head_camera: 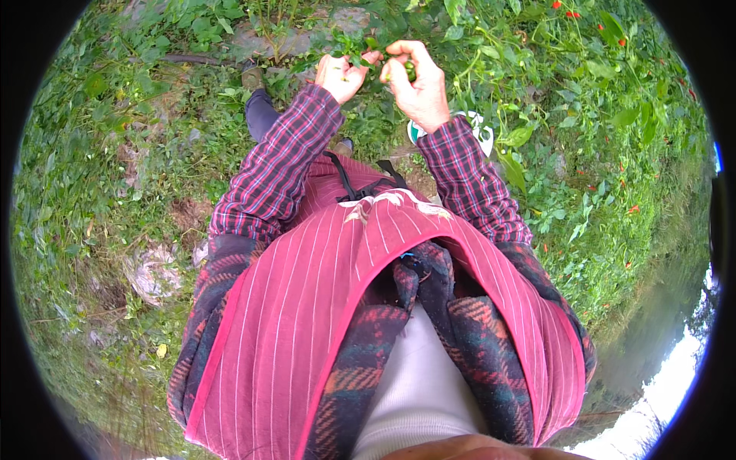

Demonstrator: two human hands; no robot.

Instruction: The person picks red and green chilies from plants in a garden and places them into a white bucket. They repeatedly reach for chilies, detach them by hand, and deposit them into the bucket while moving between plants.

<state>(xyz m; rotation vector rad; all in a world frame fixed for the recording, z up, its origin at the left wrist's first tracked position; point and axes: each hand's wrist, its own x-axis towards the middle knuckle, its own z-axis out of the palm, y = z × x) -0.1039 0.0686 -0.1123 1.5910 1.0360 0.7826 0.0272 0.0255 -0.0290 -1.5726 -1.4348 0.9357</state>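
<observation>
My left hand (343, 76) is raised at the top centre, palm partly up, with small green pieces on it and its fingers at a leafy green sprig (349, 47). Just to its right, my right hand (418, 86) curls around several small green peppers (409, 70), its thumb and forefinger pointing toward the left hand. Below the right wrist, partly hidden by the sleeve, a white bucket (482, 129) with green marking stands among the plants.
Pepper plants with red peppers (572, 14) grow close on the right. A dark hose or stick (192, 59) lies at the upper left, near my shoe (252, 77). Crumpled plastic sheet (154, 275) lies on the weedy ground at left.
</observation>
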